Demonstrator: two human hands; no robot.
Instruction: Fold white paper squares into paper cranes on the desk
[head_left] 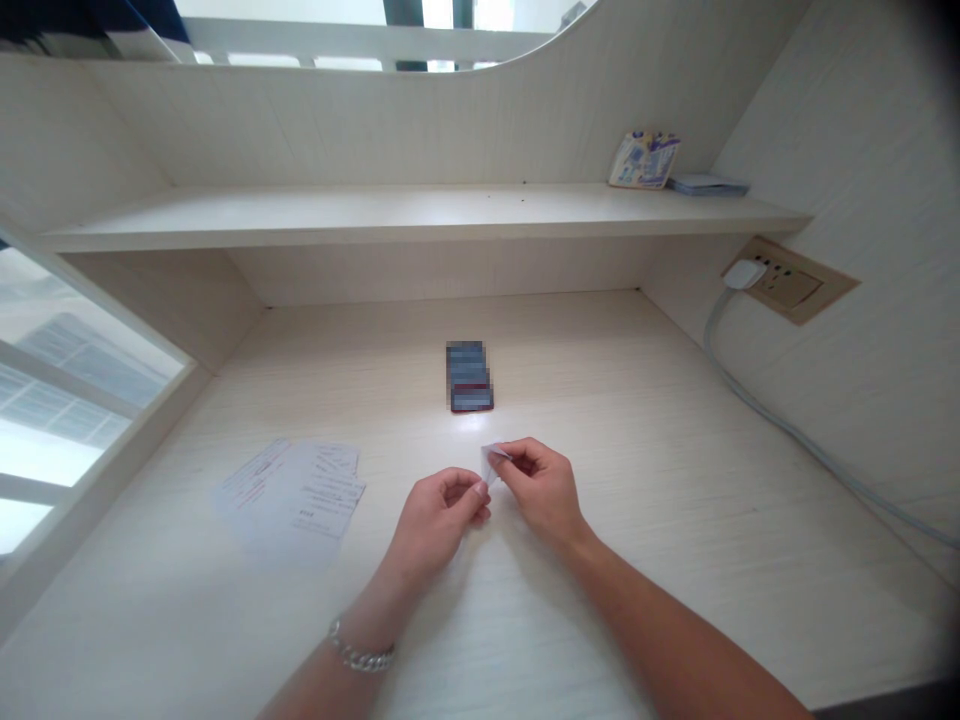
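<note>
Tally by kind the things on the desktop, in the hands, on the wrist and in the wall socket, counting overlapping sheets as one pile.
Small white paper, held by left hand and right hand: 1
Paper pile: 1
Dark phone-like device: 1
Silver bracelet: 1
White plug, cable included: 1
Total: 5

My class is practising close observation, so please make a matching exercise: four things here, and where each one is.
1. small white paper
2. printed sheets
3. white plug
4. bracelet

A. in the wall socket
B. around the left wrist
C. between left hand and right hand
D. lying on the desk

Pairs: 1-C, 2-D, 3-A, 4-B
</note>
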